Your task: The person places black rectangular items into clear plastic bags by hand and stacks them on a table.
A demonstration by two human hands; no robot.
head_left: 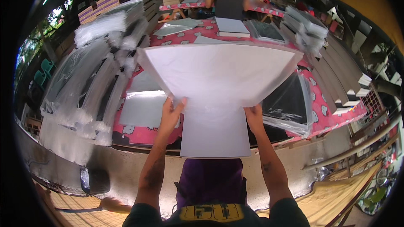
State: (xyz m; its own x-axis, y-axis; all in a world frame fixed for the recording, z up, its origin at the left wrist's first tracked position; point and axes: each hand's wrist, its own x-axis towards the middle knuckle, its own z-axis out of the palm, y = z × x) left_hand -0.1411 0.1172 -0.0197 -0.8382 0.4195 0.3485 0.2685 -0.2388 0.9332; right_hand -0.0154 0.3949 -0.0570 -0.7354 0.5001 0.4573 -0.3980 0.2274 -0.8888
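A wide, translucent plastic sleeve (223, 71) spreads out in front of me, whitish through its middle and clearer at its slanted side edges. My left hand (172, 111) is closed on its near left edge, with the thumb on top. On the opposite side my right hand (253, 115) grips the near right edge. Between my wrists a flat white board (215, 136) reaches toward me, its near end above my lap. The sleeve covers the far part of the board, so I cannot tell whether the board lies inside or beneath it.
The table has a pink patterned cloth (317, 86). Plastic-wrapped stacks (80, 80) crowd the left side; grey-edged piles (332, 73) stand at right. A black plastic-wrapped panel (288, 101) lies by my right hand. Across the table a person holds a dark panel (228, 4) behind a white stack (232, 27).
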